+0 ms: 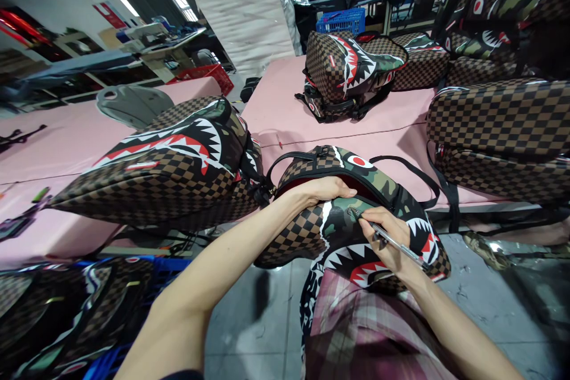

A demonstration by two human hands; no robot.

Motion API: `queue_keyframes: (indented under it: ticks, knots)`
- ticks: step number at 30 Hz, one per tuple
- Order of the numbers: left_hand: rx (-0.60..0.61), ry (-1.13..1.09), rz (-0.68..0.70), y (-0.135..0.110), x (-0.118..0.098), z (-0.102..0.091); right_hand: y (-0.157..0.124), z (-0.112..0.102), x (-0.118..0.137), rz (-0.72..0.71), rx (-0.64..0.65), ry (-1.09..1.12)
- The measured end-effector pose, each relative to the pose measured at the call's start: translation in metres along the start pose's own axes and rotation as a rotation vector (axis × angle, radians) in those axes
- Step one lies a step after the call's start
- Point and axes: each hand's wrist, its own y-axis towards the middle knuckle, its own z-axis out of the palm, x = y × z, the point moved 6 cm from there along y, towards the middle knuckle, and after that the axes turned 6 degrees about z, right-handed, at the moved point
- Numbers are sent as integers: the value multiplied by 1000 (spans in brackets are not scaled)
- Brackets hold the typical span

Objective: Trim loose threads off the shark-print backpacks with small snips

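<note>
The left hand lies at the mouth of the open backpack; the right hand holds a slim tool at its camouflage front. Left of the backpack, a checkered bag (shark-toothed too) sits on the pink counter.

Left hand partly hidden in open bag, checkered bag cut off at right

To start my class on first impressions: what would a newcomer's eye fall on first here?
Probably the open backpack at front centre, with its jagged shark teeth and red eye on checkered and camouflage panels. Next come the person's hands: the left hand at its opening, the right hand holding a pen-like tool by the camouflage. A similar shark-mouthed bag lies to the left on the pink table.
</note>
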Motion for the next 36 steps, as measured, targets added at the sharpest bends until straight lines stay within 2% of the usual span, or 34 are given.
queue_keyframes:
  ticks: [14,33,36]
  knots:
    - [10,4,58,-2,-4,2,-1,-2,-1,39,-32,-25]
    - [10,-24,29,-3,-4,5,-2,-4,-1,48,-35,-28]
    - [1,-24,32,-2,-4,6,-5,-1,-2,-4,-36,-46]
